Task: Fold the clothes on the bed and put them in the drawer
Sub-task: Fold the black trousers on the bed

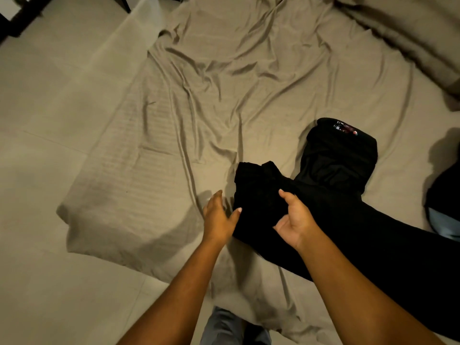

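A black garment (263, 192) lies partly folded on the beige bed sheet (224, 83), its long part running off to the lower right. A second black garment (341, 158) with a small red-and-white label sits folded just behind it. My left hand (219, 217) is at the garment's left edge, fingers straight, thumb touching the cloth. My right hand (293, 220) rests on top of the garment with fingers loosely curled; whether it pinches the fabric is unclear.
A dark item with a light blue patch (443, 215) lies at the right edge. A beige pillow or duvet (410, 38) fills the far right corner. Tiled floor (37, 120) runs along the left, with dark furniture legs (15, 23) at top left.
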A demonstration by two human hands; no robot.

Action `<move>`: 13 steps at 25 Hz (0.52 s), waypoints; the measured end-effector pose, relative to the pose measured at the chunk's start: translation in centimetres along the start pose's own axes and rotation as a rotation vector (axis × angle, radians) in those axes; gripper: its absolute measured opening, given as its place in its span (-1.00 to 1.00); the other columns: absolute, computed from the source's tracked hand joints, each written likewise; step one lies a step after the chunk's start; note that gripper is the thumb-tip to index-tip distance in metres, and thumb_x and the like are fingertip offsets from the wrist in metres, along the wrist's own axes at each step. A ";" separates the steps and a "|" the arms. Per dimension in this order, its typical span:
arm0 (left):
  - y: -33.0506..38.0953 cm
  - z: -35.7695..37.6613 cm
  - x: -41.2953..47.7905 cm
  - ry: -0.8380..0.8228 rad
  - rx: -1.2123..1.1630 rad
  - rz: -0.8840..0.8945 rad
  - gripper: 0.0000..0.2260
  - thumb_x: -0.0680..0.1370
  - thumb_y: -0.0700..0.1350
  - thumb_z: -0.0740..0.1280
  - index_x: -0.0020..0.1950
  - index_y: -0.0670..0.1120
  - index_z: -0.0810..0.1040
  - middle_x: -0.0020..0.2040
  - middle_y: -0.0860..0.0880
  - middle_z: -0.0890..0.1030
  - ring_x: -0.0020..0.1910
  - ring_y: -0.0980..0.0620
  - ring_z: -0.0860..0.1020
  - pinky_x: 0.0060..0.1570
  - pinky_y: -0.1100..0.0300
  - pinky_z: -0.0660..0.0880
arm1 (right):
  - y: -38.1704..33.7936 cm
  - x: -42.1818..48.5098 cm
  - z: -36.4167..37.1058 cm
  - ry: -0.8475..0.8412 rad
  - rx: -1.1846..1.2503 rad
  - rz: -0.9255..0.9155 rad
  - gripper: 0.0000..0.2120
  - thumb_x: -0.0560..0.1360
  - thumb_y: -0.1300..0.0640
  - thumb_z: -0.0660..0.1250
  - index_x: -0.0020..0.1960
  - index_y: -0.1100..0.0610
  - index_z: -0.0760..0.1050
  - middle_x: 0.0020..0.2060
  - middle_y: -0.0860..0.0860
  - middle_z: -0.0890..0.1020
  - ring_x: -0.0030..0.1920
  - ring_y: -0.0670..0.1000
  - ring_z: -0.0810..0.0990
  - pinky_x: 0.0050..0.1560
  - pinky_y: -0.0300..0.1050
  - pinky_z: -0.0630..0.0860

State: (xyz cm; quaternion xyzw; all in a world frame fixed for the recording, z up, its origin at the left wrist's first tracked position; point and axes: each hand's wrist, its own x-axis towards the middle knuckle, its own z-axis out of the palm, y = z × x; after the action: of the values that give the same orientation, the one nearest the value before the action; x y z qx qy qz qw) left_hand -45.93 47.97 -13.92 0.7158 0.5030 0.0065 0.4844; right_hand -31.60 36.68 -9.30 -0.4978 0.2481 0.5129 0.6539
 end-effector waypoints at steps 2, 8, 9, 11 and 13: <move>0.1 0.6 0.5 -0.143 -0.032 -0.022 -0.40 0.56 -0.03 0.44 0.54 -0.11 0.31 0.37 -0.12 0.50 0.38 -0.10 0.45 0.38 0.00 0.41 | -0.1 -0.2 -0.5 -0.046 0.043 0.038 -0.56 0.60 0.01 0.31 0.43 0.13 0.46 0.24 0.21 0.64 0.21 0.26 0.65 0.05 0.17 0.64; 1.2 2.6 -0.1 0.083 -0.219 -0.030 -0.92 0.55 -0.21 0.41 -0.10 -0.09 0.54 -0.18 -0.03 0.58 -0.15 0.04 0.55 -0.07 0.21 0.45 | -0.2 -1.1 -1.0 -0.106 0.101 0.131 -0.49 0.62 -0.15 0.22 0.42 0.17 0.48 0.29 0.20 0.62 0.31 0.24 0.59 0.42 0.21 0.40; 0.8 2.7 -0.1 0.115 -0.253 -0.021 -0.88 0.54 -0.21 0.41 -0.14 -0.09 0.50 -0.17 -0.04 0.58 -0.15 0.04 0.54 -0.06 0.18 0.46 | -0.2 -1.1 -1.2 -0.104 0.115 0.133 -0.49 0.62 -0.16 0.22 0.42 0.15 0.48 0.29 0.19 0.61 0.31 0.24 0.58 0.43 0.22 0.38; 0.6 2.2 -0.3 0.153 -0.382 -0.045 -0.85 0.54 -0.21 0.40 -0.15 -0.07 0.44 -0.17 -0.06 0.56 -0.13 0.03 0.53 -0.03 0.10 0.48 | -0.3 -1.1 -1.3 -0.114 0.128 0.128 -0.49 0.62 -0.17 0.21 0.42 0.12 0.48 0.30 0.17 0.62 0.32 0.23 0.58 0.39 0.22 0.42; 0.6 1.3 -0.7 0.241 -0.503 -0.050 -0.83 0.56 -0.21 0.39 -0.13 -0.03 0.44 -0.17 -0.10 0.58 -0.16 -0.02 0.56 -0.05 0.04 0.52 | -0.5 -1.3 -1.3 -0.139 0.134 0.115 -0.51 0.62 -0.15 0.22 0.43 0.12 0.48 0.30 0.17 0.61 0.32 0.23 0.58 0.34 0.23 0.46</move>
State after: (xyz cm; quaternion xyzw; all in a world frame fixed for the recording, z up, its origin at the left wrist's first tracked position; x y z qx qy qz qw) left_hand -45.13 46.55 -13.86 0.5544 0.5571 0.2042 0.5835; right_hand -31.36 34.94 -8.57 -0.4011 0.2641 0.5651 0.6708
